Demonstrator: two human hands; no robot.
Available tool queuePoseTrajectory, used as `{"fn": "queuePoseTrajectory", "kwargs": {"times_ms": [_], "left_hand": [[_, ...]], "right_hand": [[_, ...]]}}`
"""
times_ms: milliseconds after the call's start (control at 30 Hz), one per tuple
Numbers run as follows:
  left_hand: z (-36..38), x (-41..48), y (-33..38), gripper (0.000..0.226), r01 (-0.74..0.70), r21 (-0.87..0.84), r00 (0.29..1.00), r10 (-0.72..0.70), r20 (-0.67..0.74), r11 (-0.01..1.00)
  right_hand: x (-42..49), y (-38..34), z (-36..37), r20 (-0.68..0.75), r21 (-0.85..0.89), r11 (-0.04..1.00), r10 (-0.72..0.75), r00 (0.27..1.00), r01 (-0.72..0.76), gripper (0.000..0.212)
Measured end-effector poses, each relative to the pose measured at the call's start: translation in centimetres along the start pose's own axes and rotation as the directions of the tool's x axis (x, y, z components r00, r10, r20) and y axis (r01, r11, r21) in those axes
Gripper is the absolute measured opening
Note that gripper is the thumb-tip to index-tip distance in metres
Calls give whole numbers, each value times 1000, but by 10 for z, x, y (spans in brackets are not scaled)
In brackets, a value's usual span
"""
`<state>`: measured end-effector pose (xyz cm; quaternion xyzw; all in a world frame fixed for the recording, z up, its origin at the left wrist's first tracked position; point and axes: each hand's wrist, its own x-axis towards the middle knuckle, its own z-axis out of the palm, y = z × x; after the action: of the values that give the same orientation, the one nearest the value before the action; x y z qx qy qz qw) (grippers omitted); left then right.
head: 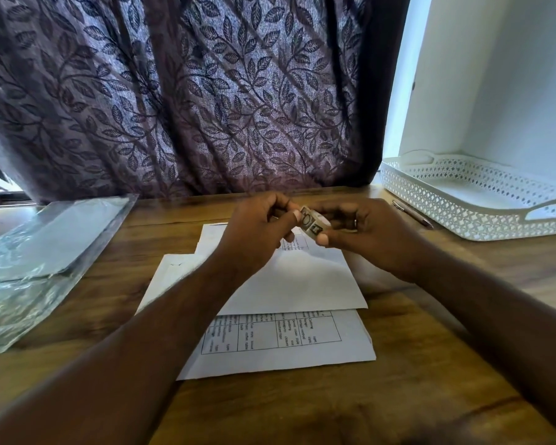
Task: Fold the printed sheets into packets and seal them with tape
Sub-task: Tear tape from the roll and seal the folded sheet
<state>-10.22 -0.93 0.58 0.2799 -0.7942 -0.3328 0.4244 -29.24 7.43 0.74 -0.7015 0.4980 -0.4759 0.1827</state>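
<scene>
Together, the left hand (257,229) and right hand (366,232) pinch a small tape roll (313,223) with a printed face; beneath them, flat white printed sheets (289,284) lie on the grainy wooden bench (430,348).

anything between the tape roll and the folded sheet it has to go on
Nothing visible does. The left hand and right hand hold the tape roll over the folded sheet, with only air between. The pen and white tray lie off to the right.
</scene>
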Motion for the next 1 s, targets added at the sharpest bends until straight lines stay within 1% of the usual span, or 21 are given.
{"fn": "queuePoseTrajectory", "kwargs": {"times_ms": [100, 167, 267, 333, 467, 500, 567, 633, 767, 867, 1000], "left_hand": [[-1, 0, 1, 5, 8, -36, 1000, -8, 7, 999], [-1, 0, 0, 6, -4, -17, 1000, 5, 10, 1000], [1, 0, -1, 6, -7, 21, 1000, 7, 13, 1000], [3, 1, -3, 7, 0, 40, 1000, 0, 0, 999], [9, 2, -4, 17, 7, 71, 998, -3, -57, 997], [12, 2, -4, 19, 11, 76, 998, -6, -62, 997], [15, 1, -4, 21, 21, 69, 997, -16, -71, 997], [18, 1, -5, 21, 31, 52, 996, -27, -83, 998], [20, 3, -7, 16, 76, 33, 993, -73, -88, 997], [21, 3, -6, 14, 99, 10, 990, -97, -105, 995], [22, 1, -3, 12, 122, -56, 986, -127, -105, 991]], "right_hand": [[-1, -1, -2, 22, 23, 1000, 5, 1000, -6, 49], [-1, -1, -3, 19, 3, 1000, 11, 1000, -11, 48], [-1, -1, -2, 8, -88, 996, 16, 1000, -15, 35], [1, 0, 0, -19, -133, 990, 39, 999, -41, 32], [3, 4, 2, -96, -249, 964, 70, 993, -92, 46], [3, 5, 2, -104, -277, 956, 74, 992, -100, 46], [2, 5, 0, -115, -306, 944, 91, 989, -122, 39], [1, 5, -2, -127, -307, 940, 113, 986, -147, 33], [1, 5, -1, -154, -340, 924, 130, 979, -177, 31], [2, 5, 0, -156, -288, 939, 150, 976, -190, 30], [2, 7, 2, -180, -269, 940, 164, 970, -209, 30]]}}
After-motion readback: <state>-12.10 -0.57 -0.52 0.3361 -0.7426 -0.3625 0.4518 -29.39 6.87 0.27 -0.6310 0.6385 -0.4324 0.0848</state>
